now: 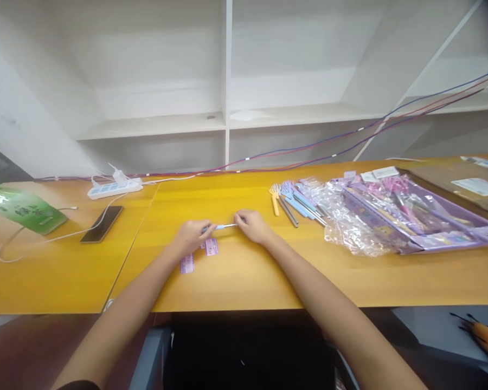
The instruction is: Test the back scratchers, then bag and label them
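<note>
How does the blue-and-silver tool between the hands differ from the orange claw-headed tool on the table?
Place: the held tool is gripped by the left hand and right hand; the orange tool lies on the table.
Colour: the held tool shows light blue and silver, the orange tool plain orange.
Pose: the held tool runs side to side, the orange tool roughly away from the person.
Both are slim.

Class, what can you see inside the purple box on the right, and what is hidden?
Inside the purple box, pink back scratchers and clear plastic wrapping show. These cover much of its floor, so anything beneath them cannot be seen.
</note>
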Demonstrator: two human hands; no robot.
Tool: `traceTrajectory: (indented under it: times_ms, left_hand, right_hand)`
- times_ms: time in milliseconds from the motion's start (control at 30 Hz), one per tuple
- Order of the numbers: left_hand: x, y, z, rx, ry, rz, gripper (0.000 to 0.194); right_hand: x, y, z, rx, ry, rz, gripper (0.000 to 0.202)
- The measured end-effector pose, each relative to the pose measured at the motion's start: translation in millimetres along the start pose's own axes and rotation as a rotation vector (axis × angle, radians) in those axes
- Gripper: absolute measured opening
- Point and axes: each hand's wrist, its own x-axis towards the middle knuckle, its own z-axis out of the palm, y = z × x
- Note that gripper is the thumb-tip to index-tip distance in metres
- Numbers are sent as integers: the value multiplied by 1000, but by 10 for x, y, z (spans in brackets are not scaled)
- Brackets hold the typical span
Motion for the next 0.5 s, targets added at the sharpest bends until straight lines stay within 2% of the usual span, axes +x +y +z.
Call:
traceTrajectory:
  times_ms: [100,200,333,500]
  left_hand:
    - [-46,126,29,-52,-77,18,37]
    - [-44,211,10,-99,-104,27,37]
    - [-46,222,10,-131,-115,40,36]
    - [-59,220,37,-118,-125,46,36]
  right_hand:
    - [-84,65,-36,13,-17,-28,36]
    - [-114,50,-157,-6,1,-69,36]
    - [-106,4,-282,-14,14,-68,35]
    - [-114,-17,-266,-33,-26,-71,35]
